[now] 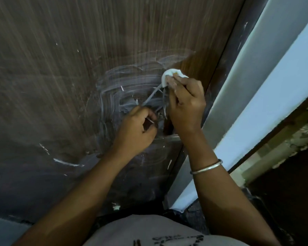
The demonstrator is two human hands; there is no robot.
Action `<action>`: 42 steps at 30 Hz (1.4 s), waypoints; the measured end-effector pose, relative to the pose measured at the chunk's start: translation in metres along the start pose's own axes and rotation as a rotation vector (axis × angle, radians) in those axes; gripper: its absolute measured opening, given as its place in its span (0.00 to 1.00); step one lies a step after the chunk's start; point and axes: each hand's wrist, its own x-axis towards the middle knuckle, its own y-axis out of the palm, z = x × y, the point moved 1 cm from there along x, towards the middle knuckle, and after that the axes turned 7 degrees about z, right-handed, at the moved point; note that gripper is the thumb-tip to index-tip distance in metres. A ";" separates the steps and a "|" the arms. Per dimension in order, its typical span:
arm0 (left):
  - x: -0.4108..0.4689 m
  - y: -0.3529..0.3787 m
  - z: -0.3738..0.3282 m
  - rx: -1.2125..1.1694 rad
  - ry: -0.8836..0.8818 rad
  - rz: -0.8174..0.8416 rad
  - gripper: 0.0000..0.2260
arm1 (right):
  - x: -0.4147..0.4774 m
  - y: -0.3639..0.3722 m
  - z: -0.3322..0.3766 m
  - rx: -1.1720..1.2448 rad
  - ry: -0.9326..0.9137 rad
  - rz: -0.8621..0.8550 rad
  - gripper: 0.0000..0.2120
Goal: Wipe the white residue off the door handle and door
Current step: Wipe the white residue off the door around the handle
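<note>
head view: right hand [184,102] pinches a small white cloth wad [169,75] against the brown door [60,68], beside the smeared white residue [124,86]. left hand [135,126] is curled shut near the handle — mostly hidden. cloth looks soft, light — best kept bunched under the fingertips.

A doorway in a building under finishing work is shown. A dark wood-grain door [64,68] is smeared with white residue [124,89]; right of the door, a pale blue painted wall [267,110] and rough, unfinished masonry [281,150] are seen.
</note>
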 end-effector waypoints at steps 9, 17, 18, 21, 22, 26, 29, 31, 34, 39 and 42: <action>-0.007 -0.007 0.013 0.008 -0.033 -0.054 0.07 | 0.032 0.002 0.008 -0.001 0.024 -0.106 0.09; -0.012 -0.023 0.021 -0.003 -0.051 -0.099 0.06 | 0.013 0.000 0.003 0.048 0.089 -0.100 0.08; -0.012 -0.025 0.022 -0.002 -0.061 -0.107 0.06 | 0.018 -0.001 0.001 0.049 0.114 -0.136 0.08; -0.013 -0.028 0.025 0.008 -0.078 -0.113 0.06 | 0.026 0.006 0.012 0.072 0.078 -0.132 0.08; -0.013 -0.028 0.025 0.010 -0.078 -0.113 0.06 | 0.024 0.012 0.020 0.068 0.021 -0.092 0.07; -0.014 -0.030 0.027 -0.006 -0.075 -0.108 0.07 | 0.001 0.030 0.043 0.034 -0.118 0.099 0.06; -0.018 -0.038 0.032 -0.037 -0.106 -0.125 0.08 | -0.003 0.027 0.038 0.025 -0.075 0.081 0.05; -0.020 -0.045 0.034 -0.033 -0.102 -0.156 0.07 | 0.004 0.023 0.035 0.057 -0.002 0.017 0.05; -0.022 -0.053 0.036 -0.030 -0.109 -0.189 0.07 | 0.018 0.024 0.041 0.103 0.082 -0.068 0.07; -0.030 -0.058 0.045 -0.050 -0.137 -0.211 0.08 | 0.016 0.042 0.071 0.145 -0.043 0.118 0.06; -0.034 -0.061 0.050 -0.049 -0.150 -0.213 0.08 | 0.006 0.042 0.069 0.212 0.024 0.229 0.06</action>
